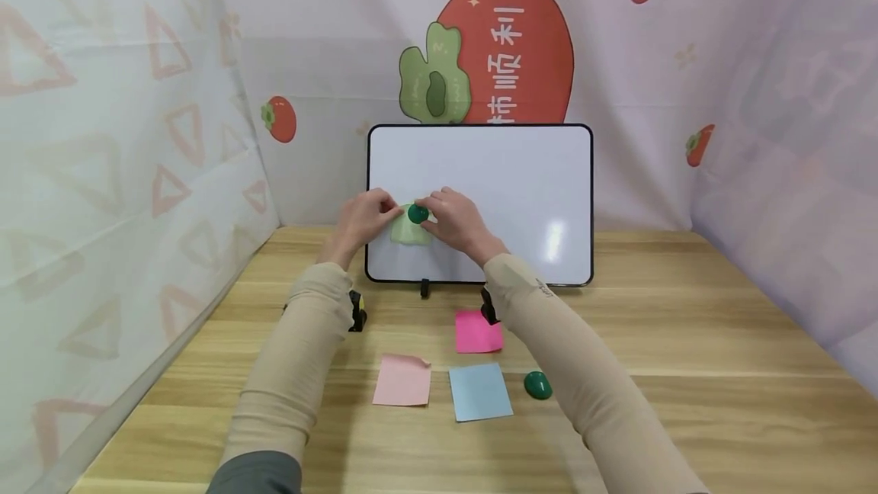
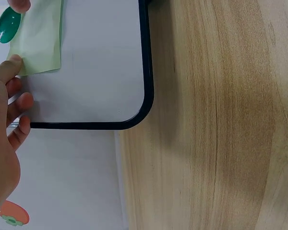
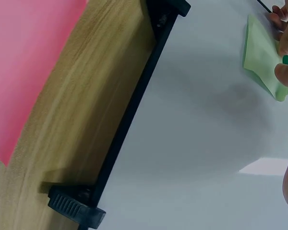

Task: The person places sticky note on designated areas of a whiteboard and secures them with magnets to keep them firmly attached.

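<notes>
A pale green sticky note lies against the lower left of the whiteboard. My left hand pinches the note's left edge with thumb and index finger; the other fingers curl beside it in the left wrist view. A glossy green round magnet is over the upper part of the note, and my right hand pinches it between thumb and fingers. In the right wrist view, the lower edge of the note stands a little off the board, and the magnet is mostly hidden by the thumb.
On the wooden table lie a bright pink note, a light pink note, a blue note and another green magnet beside my right forearm. Black feet support the board. Printed curtains stand behind and at both sides.
</notes>
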Tool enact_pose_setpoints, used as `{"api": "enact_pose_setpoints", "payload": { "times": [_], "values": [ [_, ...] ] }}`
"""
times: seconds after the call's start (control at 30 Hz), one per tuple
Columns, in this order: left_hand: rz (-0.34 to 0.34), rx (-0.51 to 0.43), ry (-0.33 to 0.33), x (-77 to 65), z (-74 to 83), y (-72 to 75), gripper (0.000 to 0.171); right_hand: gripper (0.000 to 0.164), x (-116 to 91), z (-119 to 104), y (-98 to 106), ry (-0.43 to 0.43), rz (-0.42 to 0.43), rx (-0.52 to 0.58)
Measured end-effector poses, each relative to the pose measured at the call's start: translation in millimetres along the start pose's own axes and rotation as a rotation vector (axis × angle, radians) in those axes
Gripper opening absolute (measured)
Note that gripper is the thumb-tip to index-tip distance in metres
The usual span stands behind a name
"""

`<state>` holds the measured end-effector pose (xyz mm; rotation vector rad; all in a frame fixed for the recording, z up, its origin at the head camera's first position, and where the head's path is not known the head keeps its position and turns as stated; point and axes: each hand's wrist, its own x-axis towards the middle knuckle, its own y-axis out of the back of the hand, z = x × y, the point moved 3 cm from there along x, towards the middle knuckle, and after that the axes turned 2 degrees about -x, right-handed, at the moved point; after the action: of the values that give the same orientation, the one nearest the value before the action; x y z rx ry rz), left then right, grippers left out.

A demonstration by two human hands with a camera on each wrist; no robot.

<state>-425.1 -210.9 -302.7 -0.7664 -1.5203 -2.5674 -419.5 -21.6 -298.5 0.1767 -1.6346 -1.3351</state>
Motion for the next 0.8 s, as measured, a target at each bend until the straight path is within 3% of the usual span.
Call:
{"api": "enact_pose_setpoints", "payload": {
  "times": [0.2,0.57,0.8],
  "values": [
    [0.023,0.006,0.003,1.8,-0.1,-0.9,0.024,0.039,10.1,-2.2,0.2,-0.055,-0.026,-0.053],
    [0.02,-0.005,0.008,1.9,3.0,-2.8,0.024,0.04,20.8,-2.4,-4.9,-0.126,-0.084,-0.031],
    [0.004,0.016,0.016,2.7,2.5,-3.8,0.022,0.038,20.6,-2.5,-10.6,-0.161,-0.075,-0.022]
  ]
}}
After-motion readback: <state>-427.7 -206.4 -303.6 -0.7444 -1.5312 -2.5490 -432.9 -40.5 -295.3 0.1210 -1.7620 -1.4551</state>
